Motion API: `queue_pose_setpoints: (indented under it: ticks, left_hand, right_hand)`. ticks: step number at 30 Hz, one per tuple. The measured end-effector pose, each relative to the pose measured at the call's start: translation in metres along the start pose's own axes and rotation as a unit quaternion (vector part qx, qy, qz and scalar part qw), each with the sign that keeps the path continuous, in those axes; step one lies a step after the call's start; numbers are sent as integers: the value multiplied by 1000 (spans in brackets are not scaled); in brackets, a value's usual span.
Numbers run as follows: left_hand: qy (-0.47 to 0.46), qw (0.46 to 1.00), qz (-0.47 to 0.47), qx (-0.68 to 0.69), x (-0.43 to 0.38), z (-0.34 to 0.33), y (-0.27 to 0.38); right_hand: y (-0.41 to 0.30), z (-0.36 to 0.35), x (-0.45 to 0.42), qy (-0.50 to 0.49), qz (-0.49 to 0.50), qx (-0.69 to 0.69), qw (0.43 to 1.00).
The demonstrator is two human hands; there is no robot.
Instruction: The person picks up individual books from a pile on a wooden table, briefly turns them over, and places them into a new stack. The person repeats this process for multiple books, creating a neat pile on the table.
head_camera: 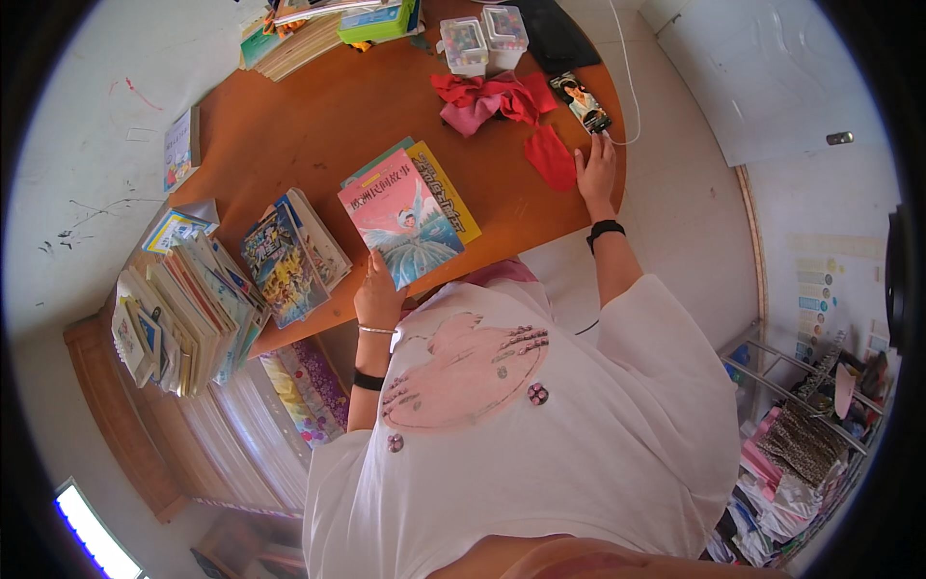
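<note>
My left hand (380, 295) grips the lower left corner of a pink and blue illustrated book (405, 217), thumb on its cover. Under that book, a yellow-covered book (452, 192) and a green-edged one (383, 161) stick out. On the right of the table, my right hand (597, 177) lies with fingers stretched toward the lower end of a smartphone (581, 103). A white cable (638, 94) meets the phone there, close to my fingertips. Left of that hand is a piece of red cloth (550, 158); the thumb is beside it.
Crumpled red and pink cloth (495, 98) lies below two clear boxes of beads (464, 45). A dark flat device (553, 36) sits behind. Stacked books (192, 311) and a comic-style book (286, 264) line the wooden table's (304, 130) left side. A metal rack (803, 405) stands right.
</note>
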State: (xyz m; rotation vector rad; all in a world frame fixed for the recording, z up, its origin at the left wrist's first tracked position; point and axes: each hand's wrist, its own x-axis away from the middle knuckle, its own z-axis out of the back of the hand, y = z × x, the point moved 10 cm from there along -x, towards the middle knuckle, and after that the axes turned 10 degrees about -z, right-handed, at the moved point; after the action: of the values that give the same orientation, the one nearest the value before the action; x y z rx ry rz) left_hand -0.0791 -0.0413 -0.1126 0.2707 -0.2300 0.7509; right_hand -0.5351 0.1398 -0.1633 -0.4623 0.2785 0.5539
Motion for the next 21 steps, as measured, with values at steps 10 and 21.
queue_pose_setpoints:
  ticks: [10, 21]
  left_hand:
    - [6, 1000, 4, 12, 1, -2, 0]
    - [7, 1000, 4, 17, 3, 5, 2]
  right_hand:
    - [1, 1, 8, 15, -20, -36, 999]
    - [-141, 60, 50, -45, 106, -265, 957]
